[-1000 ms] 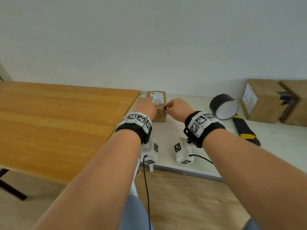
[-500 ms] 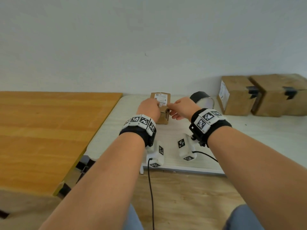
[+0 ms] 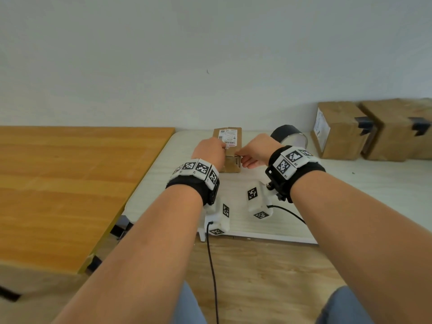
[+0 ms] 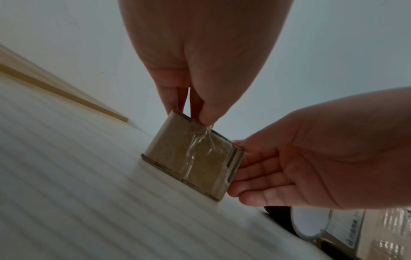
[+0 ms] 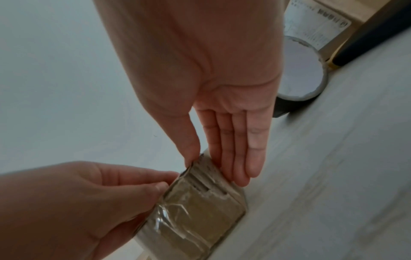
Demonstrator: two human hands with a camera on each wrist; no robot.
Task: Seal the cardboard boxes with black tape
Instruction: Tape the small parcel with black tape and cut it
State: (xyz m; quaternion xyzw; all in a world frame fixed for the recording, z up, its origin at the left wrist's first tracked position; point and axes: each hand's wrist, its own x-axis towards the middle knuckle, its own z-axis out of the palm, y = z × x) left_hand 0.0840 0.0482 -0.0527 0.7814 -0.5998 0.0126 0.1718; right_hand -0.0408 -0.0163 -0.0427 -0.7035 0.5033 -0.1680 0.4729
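Observation:
A small cardboard box (image 3: 231,148) with a white label and old clear tape lies on the white table (image 3: 350,195). My left hand (image 3: 211,150) sits over its near left top and pinches the upper edge, as the left wrist view shows (image 4: 198,117). My right hand (image 3: 256,152) lays straight fingers (image 5: 242,158) against the box's right side (image 5: 200,211), with the thumb on the top corner. The black tape roll (image 3: 286,133) stands behind my right hand, untouched.
Two bigger cardboard boxes (image 3: 339,132) (image 3: 397,129) with black tape strips stand at the back right by the wall. A black tool handle with a yellow band (image 5: 367,40) lies beside the roll. A wooden table (image 3: 58,183) adjoins on the left.
Both hands stay at the small box. The right hand's fingers have stretched out down the box's right side. The head view has swung, so the scene sits differently in frame.

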